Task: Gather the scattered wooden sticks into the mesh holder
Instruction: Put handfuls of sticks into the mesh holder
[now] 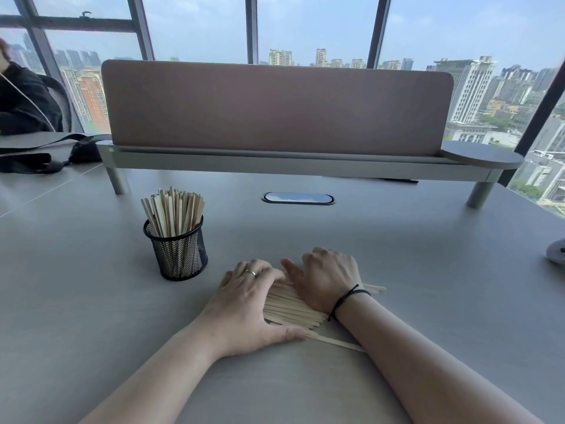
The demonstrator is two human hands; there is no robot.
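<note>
Currently left hand (244, 304) and right hand (327, 283) lie spread flat on loose sticks (293, 307), pinching nothing. Light, stiff, slippery; judged best bunched mid-length for mesh holder (179, 255).

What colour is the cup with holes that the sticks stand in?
The mesh holder is black, seen in the head view.

Beyond my hands a grey desk (382, 255) runs to a pinkish divider panel (275, 107) on a raised shelf (275, 163). Behind it, tall windows (315, 26) show hazy daylight and city towers (470, 87). An oval cable port (298, 198) sits ahead.
</note>
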